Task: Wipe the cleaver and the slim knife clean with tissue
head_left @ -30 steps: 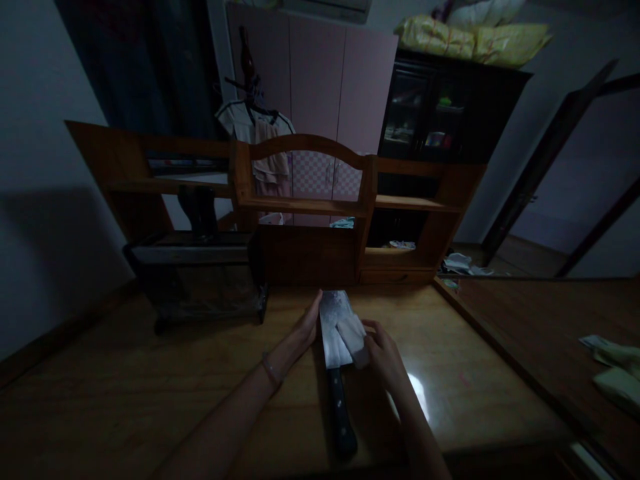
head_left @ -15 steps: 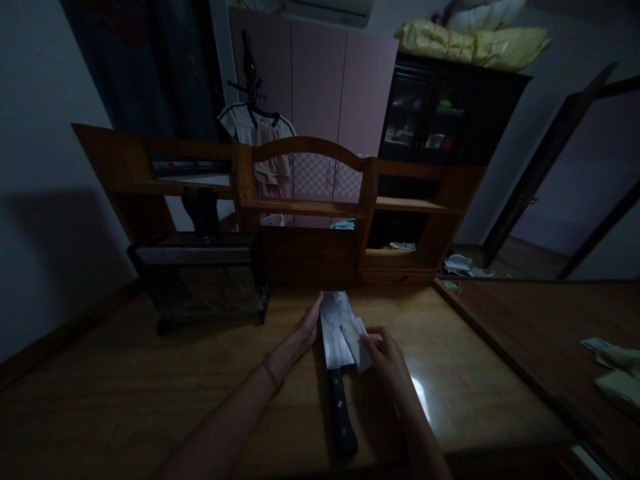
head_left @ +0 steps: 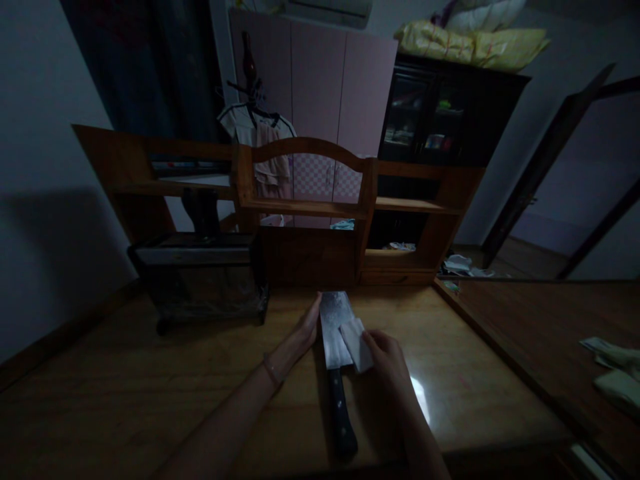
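A cleaver [head_left: 334, 333] with a broad grey blade and a black riveted handle lies lengthwise before me, its handle end toward me. My left hand [head_left: 311, 323] grips the blade along its left edge; most of its fingers are hidden behind the metal. On the blade's right side rests a folded white cloth or paper wipe [head_left: 357, 345]. My right hand [head_left: 384, 353] pinches that wipe at its right edge, between thumb and fingers. No hand is on the handle.
The wooden table [head_left: 210, 393] carries a dark-framed box-like appliance [head_left: 210, 283] at the left, with black upright objects [head_left: 201, 210] on or behind it. A wooden shelf unit [head_left: 310, 257] stands along the far edge. Cloth items [head_left: 617, 373] lie at far right.
The fingers of my right hand have curled in closer on the wipe. The cleaver, the wipe and my left hand look almost unmoved.
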Demonstrator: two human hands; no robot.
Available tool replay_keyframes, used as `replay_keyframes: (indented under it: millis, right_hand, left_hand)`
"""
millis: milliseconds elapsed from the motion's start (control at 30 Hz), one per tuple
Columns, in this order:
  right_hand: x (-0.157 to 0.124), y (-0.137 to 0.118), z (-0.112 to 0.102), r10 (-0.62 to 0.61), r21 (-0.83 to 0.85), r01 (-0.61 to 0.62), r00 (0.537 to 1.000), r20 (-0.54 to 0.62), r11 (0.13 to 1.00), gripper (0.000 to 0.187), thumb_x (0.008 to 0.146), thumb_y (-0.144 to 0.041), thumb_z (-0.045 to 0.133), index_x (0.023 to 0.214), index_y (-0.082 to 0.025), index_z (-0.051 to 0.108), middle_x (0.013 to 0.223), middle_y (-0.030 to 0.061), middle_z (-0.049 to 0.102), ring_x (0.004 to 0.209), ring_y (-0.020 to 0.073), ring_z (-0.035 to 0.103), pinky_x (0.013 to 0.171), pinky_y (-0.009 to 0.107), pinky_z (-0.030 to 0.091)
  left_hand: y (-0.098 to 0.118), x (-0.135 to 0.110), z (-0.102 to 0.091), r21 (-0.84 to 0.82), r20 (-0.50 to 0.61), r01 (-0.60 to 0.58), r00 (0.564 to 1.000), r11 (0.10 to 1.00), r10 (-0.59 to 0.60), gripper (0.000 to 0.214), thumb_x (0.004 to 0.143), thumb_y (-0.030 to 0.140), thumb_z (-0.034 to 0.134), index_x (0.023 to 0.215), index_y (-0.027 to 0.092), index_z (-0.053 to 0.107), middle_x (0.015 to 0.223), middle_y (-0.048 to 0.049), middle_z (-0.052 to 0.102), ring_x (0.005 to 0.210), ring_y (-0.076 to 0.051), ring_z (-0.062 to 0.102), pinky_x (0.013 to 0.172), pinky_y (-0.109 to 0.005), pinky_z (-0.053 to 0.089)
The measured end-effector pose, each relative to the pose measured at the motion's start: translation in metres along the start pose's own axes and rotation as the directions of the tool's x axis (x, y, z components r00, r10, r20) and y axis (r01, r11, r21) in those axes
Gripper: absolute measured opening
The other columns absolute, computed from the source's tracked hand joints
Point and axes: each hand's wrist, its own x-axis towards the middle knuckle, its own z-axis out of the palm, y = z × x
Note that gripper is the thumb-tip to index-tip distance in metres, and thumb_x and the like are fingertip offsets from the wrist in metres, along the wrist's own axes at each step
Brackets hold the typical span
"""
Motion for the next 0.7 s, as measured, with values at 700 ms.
replay_keyframes:
  millis: [700]
  right_hand:
    - [-0.007,-0.011,-0.004,-0.007,-0.017,0.007,1.0,-0.014,1.0,0.039,0.081,-0.047,0.056,0.079,-0.013,0.074,0.077,0.0098,0.075,0.077,0.0285,0.07,0.063,0.03,0.05]
  left_hand:
    - [-0.002,0.002,-0.002,0.011,0.03,-0.051,0.998,0.999,0.051,0.045,0.083,0.054,0.057,0.097,0.013,0.071,0.101,-0.011,0.072,0.103,-0.027,0.062,0.101,-0.039,0.039]
